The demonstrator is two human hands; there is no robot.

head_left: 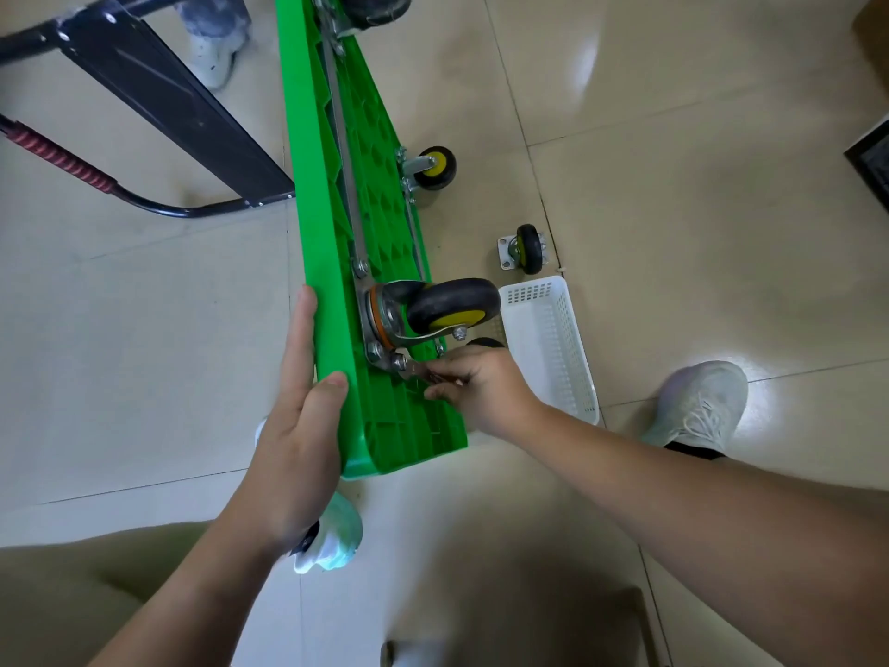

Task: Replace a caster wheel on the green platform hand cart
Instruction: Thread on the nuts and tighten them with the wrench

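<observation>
The green platform cart [332, 151] stands on its long edge on the floor, its ribbed underside facing right. A black caster with a yellow hub [452, 303] is bolted near the cart's near end. My left hand [298, 402] lies against the cart's upper edge, fingers straight along it and thumb over the rim. My right hand [474, 387] pinches a small metal wrench [416, 372] whose jaw sits on a nut [398, 362] of the caster plate. A loose caster [525, 249] lies on the floor to the right.
A white plastic basket [553, 344] sits on the tiles right of my right hand. The cart's black handle with red grip [62, 161] lies at the left. Two more mounted casters [433, 168] show farther along. My shoes [697, 406] flank the cart; another person's shoe [216, 55] is at the top.
</observation>
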